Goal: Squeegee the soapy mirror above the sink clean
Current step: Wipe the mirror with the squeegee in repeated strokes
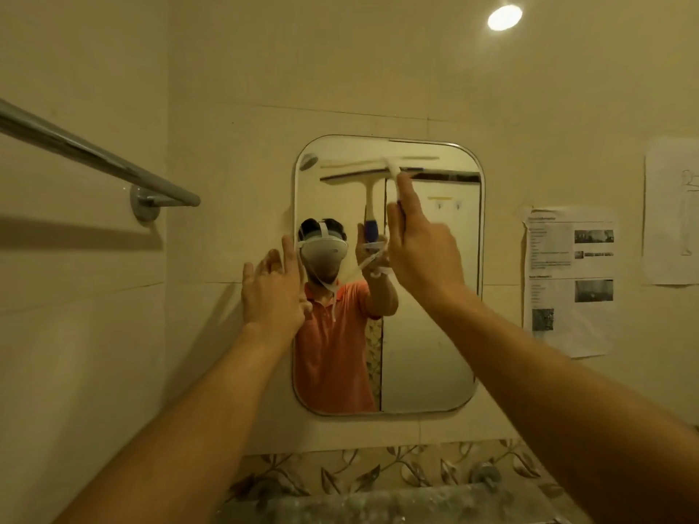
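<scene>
1. Right hand [420, 251] is gripping the squeegee [363, 163], blade at the top of the mirror [423, 353]
2. Left hand [272, 293], fingers relaxed, is touching its left rim
3. Glass is showing no clear suds; probably final passes

There is one mirror [427, 334] and one squeegee [391, 169] against it, with two hands raised in front: one left hand [272, 293] and one right hand [423, 255]. The walls carry one towel bar [94, 153] and two paper sheets, a printed sheet [569, 277] and a paler sheet [671, 209] to its right, and one ceiling light [505, 17] shines overhead. One band of leaf-patterned tiles [340, 474] runs below with one metal fitting [486, 476] on it, and the glass shows one reflected person [333, 334] wearing one headset [323, 253].
</scene>
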Demonstrator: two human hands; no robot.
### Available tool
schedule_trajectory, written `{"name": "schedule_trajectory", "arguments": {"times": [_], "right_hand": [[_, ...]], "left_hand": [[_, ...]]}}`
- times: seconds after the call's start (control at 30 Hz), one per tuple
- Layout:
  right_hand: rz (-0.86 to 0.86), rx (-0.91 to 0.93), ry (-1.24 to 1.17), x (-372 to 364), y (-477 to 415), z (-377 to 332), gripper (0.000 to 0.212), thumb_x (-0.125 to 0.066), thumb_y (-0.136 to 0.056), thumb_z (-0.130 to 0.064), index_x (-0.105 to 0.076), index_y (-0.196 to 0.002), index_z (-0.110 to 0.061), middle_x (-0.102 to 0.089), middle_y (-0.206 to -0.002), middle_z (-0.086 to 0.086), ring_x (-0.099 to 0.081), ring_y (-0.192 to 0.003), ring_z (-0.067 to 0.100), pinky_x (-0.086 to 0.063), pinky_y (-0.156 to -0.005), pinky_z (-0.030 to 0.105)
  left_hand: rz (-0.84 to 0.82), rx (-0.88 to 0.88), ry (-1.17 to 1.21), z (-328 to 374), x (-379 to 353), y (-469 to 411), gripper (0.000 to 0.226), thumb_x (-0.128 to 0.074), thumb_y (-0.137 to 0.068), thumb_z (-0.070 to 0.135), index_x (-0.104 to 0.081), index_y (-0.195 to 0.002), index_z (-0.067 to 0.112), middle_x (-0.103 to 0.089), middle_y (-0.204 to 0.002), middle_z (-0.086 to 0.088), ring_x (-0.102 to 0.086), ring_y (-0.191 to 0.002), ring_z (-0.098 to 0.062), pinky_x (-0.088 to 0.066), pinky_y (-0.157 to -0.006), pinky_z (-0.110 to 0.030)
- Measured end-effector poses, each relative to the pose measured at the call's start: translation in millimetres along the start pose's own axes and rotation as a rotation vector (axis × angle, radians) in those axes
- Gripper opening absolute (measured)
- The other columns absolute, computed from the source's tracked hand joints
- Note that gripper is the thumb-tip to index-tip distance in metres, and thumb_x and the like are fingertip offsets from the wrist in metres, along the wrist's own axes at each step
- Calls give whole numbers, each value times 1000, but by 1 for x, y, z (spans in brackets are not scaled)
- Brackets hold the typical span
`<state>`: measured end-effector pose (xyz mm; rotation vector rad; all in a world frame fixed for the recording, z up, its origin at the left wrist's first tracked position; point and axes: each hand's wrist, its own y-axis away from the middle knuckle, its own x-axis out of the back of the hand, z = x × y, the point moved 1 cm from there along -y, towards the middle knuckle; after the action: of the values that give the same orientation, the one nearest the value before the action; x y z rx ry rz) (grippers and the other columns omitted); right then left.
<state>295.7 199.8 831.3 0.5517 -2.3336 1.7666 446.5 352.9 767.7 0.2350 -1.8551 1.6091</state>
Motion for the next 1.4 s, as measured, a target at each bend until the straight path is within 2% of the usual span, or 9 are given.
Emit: {"name": "schedule_trajectory", "arguments": {"times": [0.1, 0.23, 0.53, 0.73, 0.8, 0.93, 1.03, 1.17, 1.4], "right_hand": [[-42, -19, 63, -4, -31, -15, 57, -24, -113, -38, 3, -163, -40, -54, -65, 2, -57, -53, 17, -52, -50, 34], [-94, -66, 98, -15, -26, -20, 67, -33, -111, -27, 9, -162, -41, -61, -74, 9, -65, -63, 27, -62, -63, 49], [-203, -148, 96, -52, 92, 18, 76, -35, -112, -32, 27, -153, -51, -62, -70, 5, -62, -54, 19, -59, -49, 37], [-301, -171, 211, -62, 147, 42, 93, -39, -109, -31, 46, -137, -55, -58, -75, 4, -51, -54, 14, -37, -45, 26], [-294, -144, 202, -58, 146, 46, 87, -36, -110, -33, 43, -140, -56, -60, -75, 4, -54, -54, 14, -40, -43, 26], [-221, -51, 48, -40, 114, 40, 62, -25, -110, -46, 16, -155, -54, -62, -69, 3, -58, -50, 16, -56, -47, 35], [-194, 58, 25, -23, 67, 12, 58, -18, -106, -53, 9, -157, -54, -67, -73, 3, -65, -53, 20, -61, -52, 40], [-145, 188, 230, -19, 7, -33, 57, -21, -112, -44, 6, -162, -41, -55, -67, 4, -58, -51, 19, -55, -50, 34], [-196, 148, 300, -48, 9, -42, 71, -36, -111, -30, 13, -162, -35, -54, -68, 6, -53, -50, 17, -41, -42, 27]], "left_hand": [[-21, 15, 51, -2, -2, 3, 128, -70, -84, 57, 25, -155, 9, -31, -161, -15, -29, -149, -26, -16, -123, -51], [9, 26, 61, -2, -5, 5, 128, -70, -85, 57, 26, -154, 9, -26, -163, -13, -31, -149, -25, -15, -123, -53], [95, 45, 123, -1, -22, 22, 114, -66, -90, 55, 15, -159, 13, -24, -164, -13, -25, -151, -26, -16, -124, -51], [52, 41, 151, -1, -37, 45, 96, -56, -96, 54, 6, -161, 21, -18, -167, -8, -21, -152, -25, -16, -124, -48], [16, 39, 149, -4, -44, 54, 98, -58, -94, 56, 6, -161, 21, -14, -168, -6, -19, -153, -25, -15, -124, -49], [-29, 45, 118, -5, -49, 62, 101, -59, -91, 59, 0, -162, 17, -13, -168, -5, -19, -153, -24, -15, -124, -50], [-38, 48, 127, -4, -44, 57, 101, -65, -89, 56, -6, -161, 17, -25, -165, -6, -26, -150, -24, -16, -123, -52], [-5, 88, 202, -5, -39, 61, 107, -71, -86, 51, -3, -159, 11, -44, -153, -10, -47, -137, -25, -18, -123, -50], [6, 87, 189, -5, -40, 62, 114, -67, -90, 53, 13, -158, 10, -42, -155, -14, -36, -146, -21, -13, -124, -49]]}}
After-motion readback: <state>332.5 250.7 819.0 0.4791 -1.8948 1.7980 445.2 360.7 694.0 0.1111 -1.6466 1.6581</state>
